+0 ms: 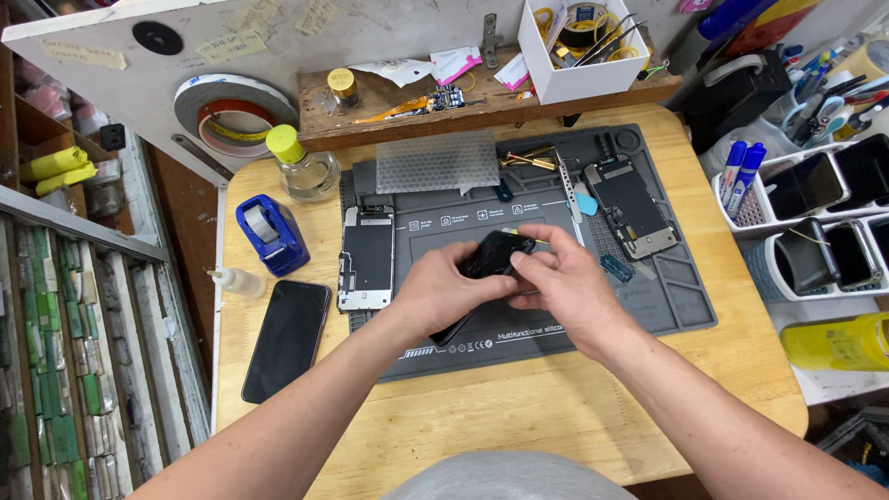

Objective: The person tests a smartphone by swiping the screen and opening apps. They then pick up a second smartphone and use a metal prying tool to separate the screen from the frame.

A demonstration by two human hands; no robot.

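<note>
Black and glossy, the phone body (494,259) sits between both hands above the middle of the grey silicone work mat (667,310), tilted, its lower end running down under the left palm. The left hand (446,294) wraps it from the near-left side, fingers curled round its edge; the right hand (567,285) pinches its upper right corner with thumb and fingertips.

Just left of the left hand, a bare metal phone frame (367,257) lies flat on the mat's left edge. Further left, off the mat, a dark phone screen (287,339) lies on the wooden table (519,407), with a blue tape dispenser (270,233) beyond it and a small white dropper bottle (236,281) near the table's left edge.

Beyond the right hand, an opened phone chassis (635,209) lies by the mat's far right corner, with a light blue pick (586,203) and a thin metal tool (568,190) beside it. A small blue piece (615,268) lies just right of the right hand.

The near strip of table between forearms and mat is bare wood. To the right, past the table edge, stand white bins (815,231) of phone parts.
</note>
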